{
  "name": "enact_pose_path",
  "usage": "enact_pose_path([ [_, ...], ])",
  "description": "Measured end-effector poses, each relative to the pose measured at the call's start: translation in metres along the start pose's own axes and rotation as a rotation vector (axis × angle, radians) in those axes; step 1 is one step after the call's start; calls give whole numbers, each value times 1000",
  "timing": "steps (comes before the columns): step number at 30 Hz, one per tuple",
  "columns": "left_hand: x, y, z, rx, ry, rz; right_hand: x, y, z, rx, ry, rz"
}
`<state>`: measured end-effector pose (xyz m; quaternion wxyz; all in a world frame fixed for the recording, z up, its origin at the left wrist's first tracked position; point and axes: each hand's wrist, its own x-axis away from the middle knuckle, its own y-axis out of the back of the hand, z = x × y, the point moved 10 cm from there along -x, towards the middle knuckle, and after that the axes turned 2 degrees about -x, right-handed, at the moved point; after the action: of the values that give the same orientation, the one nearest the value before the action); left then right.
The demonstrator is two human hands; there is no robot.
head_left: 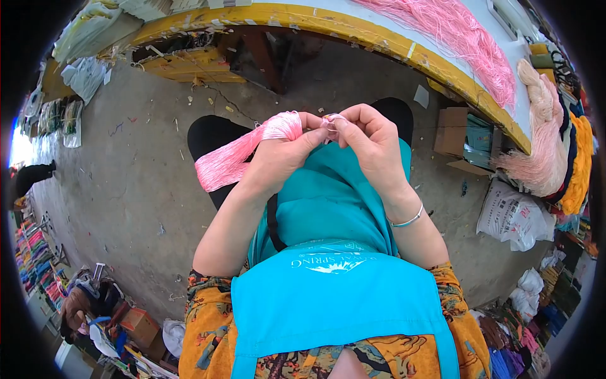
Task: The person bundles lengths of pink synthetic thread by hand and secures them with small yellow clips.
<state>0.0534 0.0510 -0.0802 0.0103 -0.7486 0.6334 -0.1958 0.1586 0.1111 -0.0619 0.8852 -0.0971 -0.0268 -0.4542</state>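
A hank of pink thread (230, 158) lies over my left hand (285, 151), looped round its fingers and hanging down to the left over my knee. The thumb and forefinger of that hand pinch the end of the hank. My right hand (374, 142) meets it there, fingertips closed on a thin pale strand (331, 124) at the hank's end. Both hands are in front of my body, above the turquoise apron (328, 208) on my lap. The fingertips partly hide the strand between them.
Ahead stands a table with a yellow edge (379, 41), bearing a heap of loose pink thread (454, 44). On the right are hanging orange yarn (574, 164), a cardboard box (451, 129) and a white sack (514, 215). A carton (140, 325) stands at lower left.
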Motion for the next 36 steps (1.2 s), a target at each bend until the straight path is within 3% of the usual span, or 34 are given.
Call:
enact_pose_path([
  [1, 0, 4, 0, 0, 0, 2, -1, 1, 2, -40, -1, -6],
  [3, 4, 3, 18, 241, 205, 100, -1, 4, 1, -80, -1, -12],
  [7, 6, -5, 17, 328, 253, 164, -1, -2, -13, -22, -124, 66],
  [10, 7, 1, 16, 260, 242, 81, -3, 0, -13, 20, -131, 89],
  [12, 5, 0, 13, 4, 127, 116, -5, 2, -15, 20, -116, 81],
  [16, 4, 0, 27, -6, 180, 147, -9, 1, -9, 50, -20, 3],
  [18, 2, 3, 22, -269, 67, 134, -10, 0, -7, 32, -7, -36],
  [20, 5, 5, 25, -281, 18, 37, -7, -9, 9, 443, 178, -40],
  [21, 7, 8, 21, -293, -31, -58, 2, -23, 34, 716, 435, -55],
  [22, 11, 9, 26, -242, 21, -116, 1, -21, 33, 716, 432, -57],
  [24, 21, 0, 5, -261, 3, -49, 13, -32, 56, 863, 828, -100],
  [25, 26, -7, -4, -280, -16, 16, -1, -16, 46, 889, 806, -139],
  [26, 27, -6, -3, -290, 36, -44, -19, 3, 18, 805, 628, -188],
  [29, 11, 11, 33, -112, 93, -128, -25, -5, 11, 653, 469, -196],
  [31, 5, 24, 64, -6, 151, -128, -8, -33, 34, 629, 602, -55],
  [32, 13, 31, 73, -176, 178, -194, 1, -43, 40, 697, 670, -6],
  [34, 24, 4, 11, -135, -152, -150, -8, -26, 37, 706, 740, -75],
  [35, 36, -10, -13, -264, -100, -22, -13, -8, 34, 718, 802, -158],
  [36, 45, -19, -19, -150, -137, 5, -41, 35, -3, 659, 368, -308],
])
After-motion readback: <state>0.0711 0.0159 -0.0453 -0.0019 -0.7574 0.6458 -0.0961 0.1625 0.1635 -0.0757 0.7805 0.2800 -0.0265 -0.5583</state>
